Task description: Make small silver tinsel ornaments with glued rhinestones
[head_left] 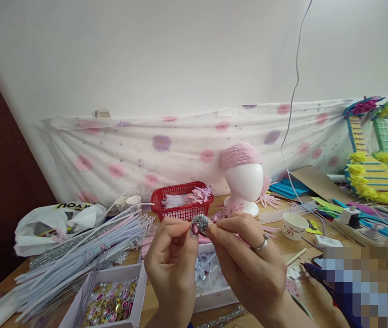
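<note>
Bundle of white strips (78, 255): lies at far left on the table (283, 248), fanned beside a white plastic bag (48, 221).
Tray of gems (112, 303): white tray, lower left, below and left of the hands; holds gold-rimmed pink and purple stones.
Left hand (173, 264): raised before the camera, fingers curled, thumb and forefinger pinched closed on the left side of the silver glitter ball (201, 222).
Silver glitter ball: small, round, sparkling; held above the table between both hands' fingertips, in front of the red basket (180, 200).
Right hand (248, 264): ring on one finger; fingertips pinched closed on the ball's right side, possibly also on a fine strand, too small to tell.
Step in hand: judged to be fine fingertip work on the ball, both hands steadying it.
Next move calls for: a light, steady pinch and small finger motions, since the ball is small and likely slips easily.
Foam head (245, 182): white, wrapped in pink strands, behind the right hand.
Paper cup (293, 226): right of the hands, well apart.
</note>
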A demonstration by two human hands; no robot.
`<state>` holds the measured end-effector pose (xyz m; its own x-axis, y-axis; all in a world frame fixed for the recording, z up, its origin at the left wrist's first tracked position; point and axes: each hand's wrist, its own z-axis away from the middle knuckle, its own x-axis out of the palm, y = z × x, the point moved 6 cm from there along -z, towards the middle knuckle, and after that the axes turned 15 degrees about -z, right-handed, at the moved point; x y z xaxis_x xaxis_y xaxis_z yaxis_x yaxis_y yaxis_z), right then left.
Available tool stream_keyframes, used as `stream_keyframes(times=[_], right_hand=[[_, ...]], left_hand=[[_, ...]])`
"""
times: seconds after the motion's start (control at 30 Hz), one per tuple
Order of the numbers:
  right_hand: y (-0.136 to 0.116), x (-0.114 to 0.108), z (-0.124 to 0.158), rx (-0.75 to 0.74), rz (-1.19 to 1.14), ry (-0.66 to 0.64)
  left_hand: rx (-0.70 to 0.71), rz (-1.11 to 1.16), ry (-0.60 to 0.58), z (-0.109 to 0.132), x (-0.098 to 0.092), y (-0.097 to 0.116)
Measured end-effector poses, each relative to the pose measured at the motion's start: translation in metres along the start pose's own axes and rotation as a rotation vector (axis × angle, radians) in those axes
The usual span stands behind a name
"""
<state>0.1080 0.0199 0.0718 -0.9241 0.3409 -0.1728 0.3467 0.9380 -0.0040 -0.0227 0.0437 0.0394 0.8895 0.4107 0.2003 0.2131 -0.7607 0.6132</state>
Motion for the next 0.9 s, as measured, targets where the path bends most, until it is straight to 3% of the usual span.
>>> stream_keyframes(times=[0.27,0.5,0.7,0.9], right_hand=[[-0.004,-0.004,-0.004,-0.009,0.007,0.017],[-0.008,-0.012,-0.006,-0.064,-0.062,0.074],[-0.016,-0.017,-0.002,-0.157,-0.024,0.03],[-0.019,-0.019,0.0,-0.157,-0.04,-0.012]], left_hand=[[0.043,-0.021,-0.01,0.0,-0.001,0.003],[0.238,-0.151,0.039,0.002,-0.006,0.016],[0.326,-0.193,0.073,0.006,-0.01,0.026],[0.348,-0.208,0.129,0.006,-0.012,0.036]])
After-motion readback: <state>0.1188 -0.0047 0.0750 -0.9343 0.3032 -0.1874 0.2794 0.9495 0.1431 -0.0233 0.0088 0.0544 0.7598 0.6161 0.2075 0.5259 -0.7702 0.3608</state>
